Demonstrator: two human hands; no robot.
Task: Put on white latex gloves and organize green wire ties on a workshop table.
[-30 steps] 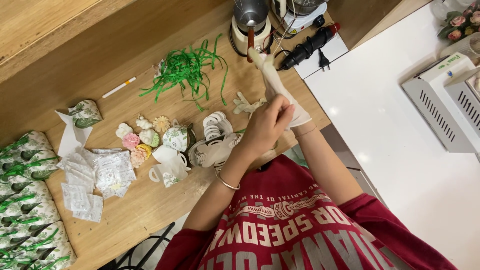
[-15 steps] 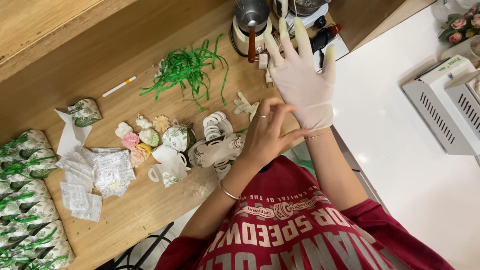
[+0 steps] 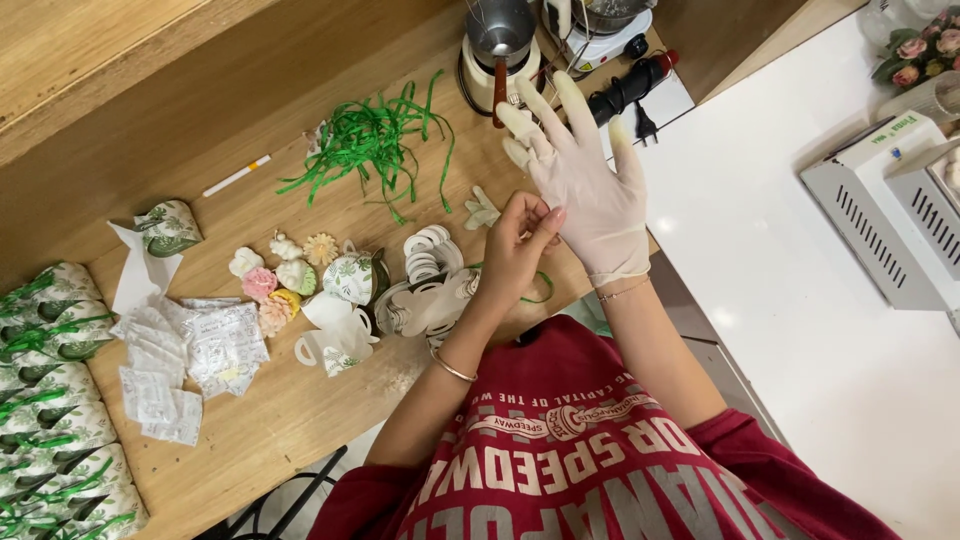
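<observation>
R hand (image 3: 590,190) is up over the wooden table (image 3: 300,420), fingers spread inside a white latex glove (image 3: 610,225). L hand (image 3: 520,240) pinches the glove's palm edge. Best to tug the cuff toward the wrist, seat each fingertip w/o tearing.

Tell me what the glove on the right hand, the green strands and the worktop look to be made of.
Glove: thin latex or similar rubber, cream and matte; it wrinkles and the fingertips sag empty. Green strands: likely shredded paper or raffia ribbon, flat, curling, slightly glossy. Worktop: wood or wood-look laminate, smooth, with visible pale grain.
</observation>
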